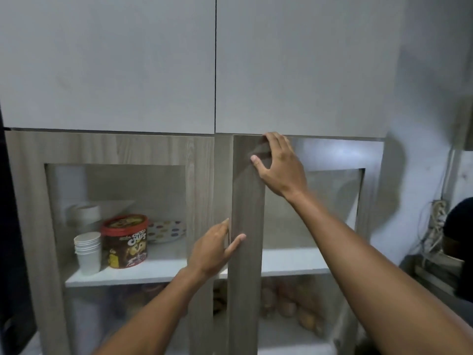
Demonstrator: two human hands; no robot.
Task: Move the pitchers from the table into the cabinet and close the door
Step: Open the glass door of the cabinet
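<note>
No pitcher is in view. The cabinet's right glass door has a grey wood-grain frame and stands slightly ajar, its left edge out from the cabinet. My left hand grips that edge at mid height, fingers behind it and thumb on the front. My right hand holds the door's top left corner, fingertips over the top edge and thumb on the face. Behind the glass, the white shelf on the right side looks bare.
The left glass door is closed; behind it stand stacked paper cups, a Choco Chips tub and a dotted plate. Brown rounded items lie on the lower shelf. White upper doors are closed. Another person and cables are at right.
</note>
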